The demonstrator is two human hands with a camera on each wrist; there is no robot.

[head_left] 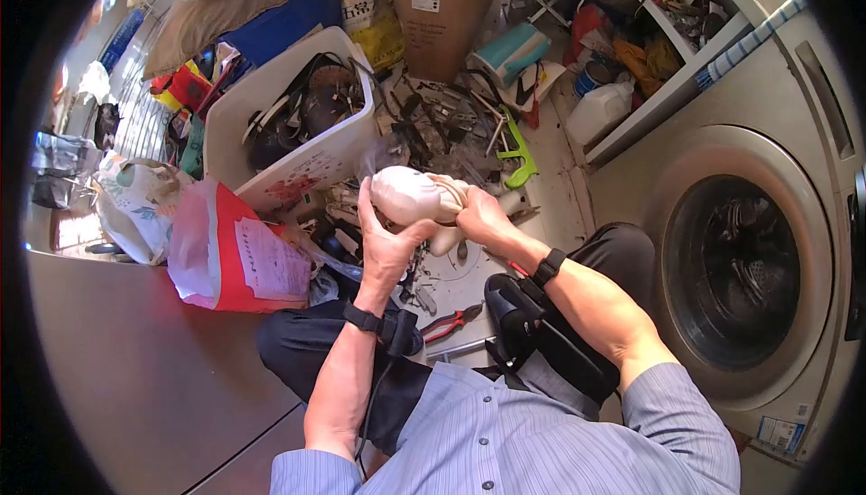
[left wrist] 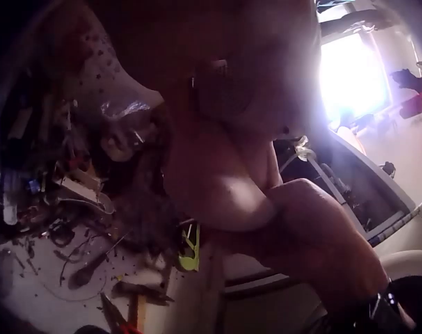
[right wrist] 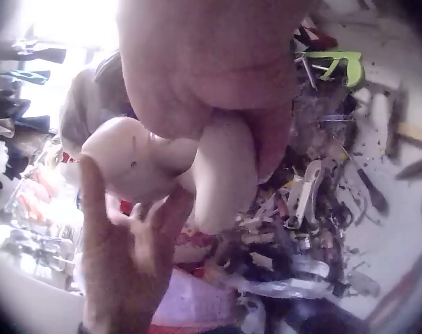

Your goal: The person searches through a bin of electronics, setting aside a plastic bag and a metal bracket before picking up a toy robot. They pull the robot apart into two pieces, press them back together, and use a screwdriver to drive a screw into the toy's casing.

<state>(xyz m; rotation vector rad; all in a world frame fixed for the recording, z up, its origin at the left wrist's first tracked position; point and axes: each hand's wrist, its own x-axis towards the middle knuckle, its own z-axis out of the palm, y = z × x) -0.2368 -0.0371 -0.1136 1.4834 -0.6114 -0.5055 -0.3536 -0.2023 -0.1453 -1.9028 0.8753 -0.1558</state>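
A pale pinkish-white appliance (head_left: 404, 195) with a smooth, rounded body and a stubby handle (right wrist: 227, 174) is held up between both hands. Its beige cord (head_left: 456, 195) is bundled around the handle end. The left hand (head_left: 383, 247) grips the round body, thumb on one side and fingers on the other. At the cord end, the right hand (head_left: 487, 222) curls its fingers around the handle and cord. In the right wrist view a small slot and a dark hole show on the body. Much of the left wrist view is dark.
Below lie scattered scraps, red-handled pliers (head_left: 451, 322) and a green plastic tool (head_left: 518, 152). A white bin (head_left: 298, 166) of odds and ends stands left, beside a red-and-white bag (head_left: 221, 251). A cardboard box (head_left: 446, 17) is behind, a washing machine (head_left: 622, 170) at right.
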